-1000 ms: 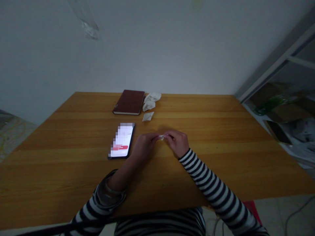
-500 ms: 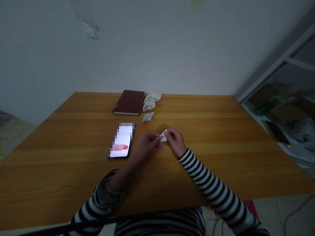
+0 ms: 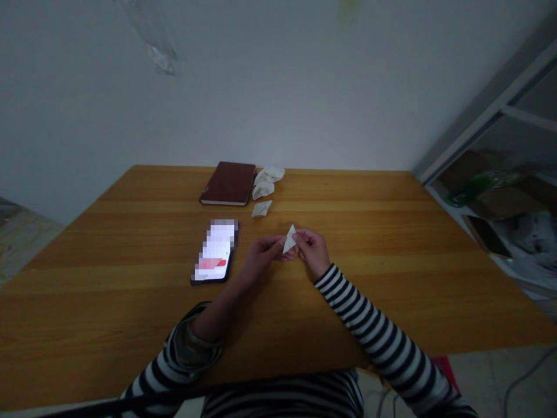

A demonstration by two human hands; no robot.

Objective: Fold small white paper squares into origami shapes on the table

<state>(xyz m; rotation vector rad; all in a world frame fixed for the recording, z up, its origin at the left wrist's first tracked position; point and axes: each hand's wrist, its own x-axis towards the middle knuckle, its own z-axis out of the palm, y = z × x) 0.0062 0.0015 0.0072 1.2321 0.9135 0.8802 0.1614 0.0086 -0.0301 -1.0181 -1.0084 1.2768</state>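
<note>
A small folded piece of white paper [image 3: 289,239], pointed at its top, is pinched between both hands above the middle of the table. My left hand [image 3: 264,253] grips its left side with thumb and fingers. From the right, my right hand [image 3: 312,248] holds the other edge between thumb and forefinger. Some fingertips are hidden behind the paper. Beyond the hands lies a small folded white paper [image 3: 261,209]. Two more crumpled-looking white papers, a nearer one [image 3: 263,190] and a farther one [image 3: 270,174], lie behind it.
Left of my hands a phone [image 3: 215,249] with a lit, blurred screen lies on the wooden table [image 3: 374,313]. A dark red notebook [image 3: 230,183] sits near the wall, beside the papers. At right, a shelf holds a green bottle [image 3: 474,188] and cardboard boxes.
The paper in my hands has turned more upright, its point now rising above the fingers. My left fingers have moved slightly right beneath it. Everything on the table stays in place.
</note>
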